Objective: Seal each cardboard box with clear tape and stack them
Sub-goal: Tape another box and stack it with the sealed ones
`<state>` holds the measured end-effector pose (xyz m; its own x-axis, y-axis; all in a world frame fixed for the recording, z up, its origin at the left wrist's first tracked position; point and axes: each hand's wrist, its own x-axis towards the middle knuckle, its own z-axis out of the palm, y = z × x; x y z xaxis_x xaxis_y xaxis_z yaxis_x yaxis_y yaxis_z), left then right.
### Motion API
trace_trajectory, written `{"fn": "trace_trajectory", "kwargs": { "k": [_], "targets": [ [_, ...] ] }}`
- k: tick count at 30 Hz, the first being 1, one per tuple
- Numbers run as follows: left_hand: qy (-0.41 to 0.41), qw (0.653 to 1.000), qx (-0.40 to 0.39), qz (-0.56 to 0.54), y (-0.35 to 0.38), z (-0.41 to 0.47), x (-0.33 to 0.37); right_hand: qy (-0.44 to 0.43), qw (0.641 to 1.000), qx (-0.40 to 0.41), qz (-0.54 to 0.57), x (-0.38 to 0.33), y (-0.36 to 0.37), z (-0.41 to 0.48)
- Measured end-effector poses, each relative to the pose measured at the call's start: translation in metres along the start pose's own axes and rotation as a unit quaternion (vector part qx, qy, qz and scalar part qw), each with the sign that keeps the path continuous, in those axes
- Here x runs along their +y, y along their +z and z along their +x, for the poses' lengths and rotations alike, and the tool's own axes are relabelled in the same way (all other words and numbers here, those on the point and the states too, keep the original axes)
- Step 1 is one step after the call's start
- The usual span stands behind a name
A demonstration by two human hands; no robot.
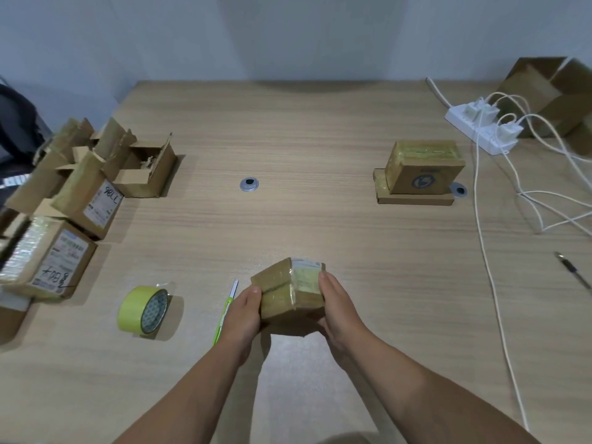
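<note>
Hands clamp the small box [290, 291] between them, left hand [242, 315] and right hand [336, 310] on opposite sides, just above the table [320, 139]. Press tape edges flat before letting go. Tape roll [144, 310] lies left of the left hand; sealed stack [419, 169] waits far right, beyond the right hand.

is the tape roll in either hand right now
No, the tape roll lies on the table while left hand and right hand grip a small box.
</note>
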<state>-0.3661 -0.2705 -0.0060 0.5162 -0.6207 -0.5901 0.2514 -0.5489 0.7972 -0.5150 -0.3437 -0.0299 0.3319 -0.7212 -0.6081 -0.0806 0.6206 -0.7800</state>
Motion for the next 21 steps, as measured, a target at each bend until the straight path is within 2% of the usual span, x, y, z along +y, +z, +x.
{"fn": "trace_trajectory", "kwargs": {
  "k": [3, 5, 9, 12, 17, 21],
  "targets": [
    [0.041, 0.991, 0.074, 0.108, 0.001, 0.001, -0.001, -0.053, 0.993, 0.013, -0.103, -0.012, 0.01, -0.003],
    [0.075, 0.982, 0.121, 0.121, 0.001, -0.001, 0.002, -0.085, 0.981, 0.027, -0.172, -0.016, 0.015, -0.005],
    [0.105, 0.992, 0.066, 0.012, 0.008, -0.01, 0.01, -0.105, 0.959, 0.075, -0.251, -0.014, 0.025, -0.004],
    [0.128, 0.988, 0.055, 0.067, 0.014, -0.017, 0.011, -0.092, 0.955, 0.087, -0.269, -0.009, 0.032, -0.004],
    [0.17, 0.968, 0.108, 0.149, 0.019, -0.017, 0.003, -0.112, 0.936, 0.1, -0.318, -0.006, 0.034, -0.006],
    [0.182, 0.962, 0.112, 0.168, 0.018, -0.012, 0.001, -0.133, 0.93, 0.105, -0.325, -0.004, 0.034, -0.003]
  ]
}}
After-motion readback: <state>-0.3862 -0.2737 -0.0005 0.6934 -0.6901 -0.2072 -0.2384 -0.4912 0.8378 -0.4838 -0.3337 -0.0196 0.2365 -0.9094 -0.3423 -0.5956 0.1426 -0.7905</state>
